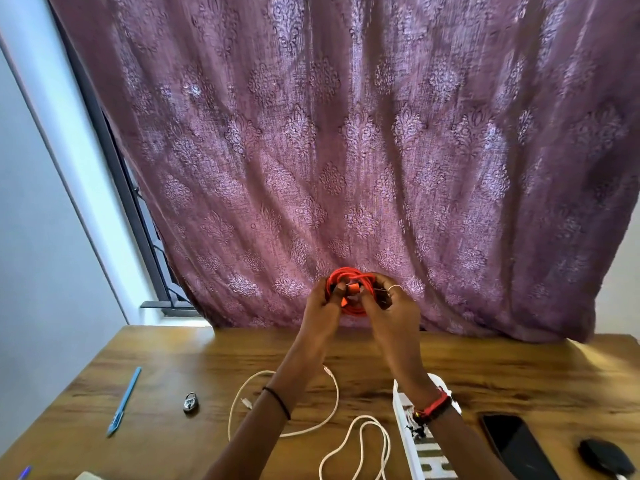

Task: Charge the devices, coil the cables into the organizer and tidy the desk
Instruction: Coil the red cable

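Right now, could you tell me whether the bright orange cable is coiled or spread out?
Coiled: the bright orange cable forms a bundle of loops, held by the left hand and right hand above the wooden desk.

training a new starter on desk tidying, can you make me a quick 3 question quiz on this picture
1. True or false: the red cable lies flat on the desk.
2. The white cable is: A) loose on the desk, B) held in a hand, C) tied in a neat bundle.
3. What small metal thing lies between the blue pen and the white cable?

Key
1. False. The left hand and the right hand hold it up as a coil, above the desk.
2. A
3. The padlock
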